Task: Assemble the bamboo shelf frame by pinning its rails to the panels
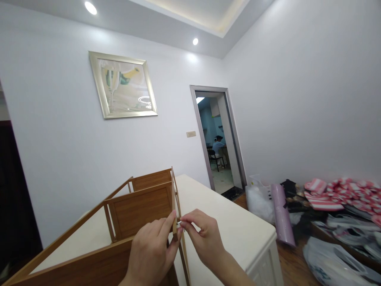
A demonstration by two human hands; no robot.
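Observation:
A brown wooden shelf frame (143,208) with panels and thin rails lies on a white cabinet top (208,214). My left hand (154,250) grips the end of a narrow wooden rail (174,228) of this frame, thumb on one side and fingers on the other. Close beside it, my right hand (204,232) pinches a small, thin metal piece, perhaps a screw (179,223), against the rail's side. The fingertips hide most of that piece. Another thin wooden strip (183,254) runs down just below my right fingers.
On the floor at right lie a purple roll (282,214), plastic bags (336,260) and pink-striped fabric items (342,194). Behind the cabinet is a doorway (208,139), with a seated person (218,147) beyond it. A framed picture (101,85) hangs on the wall.

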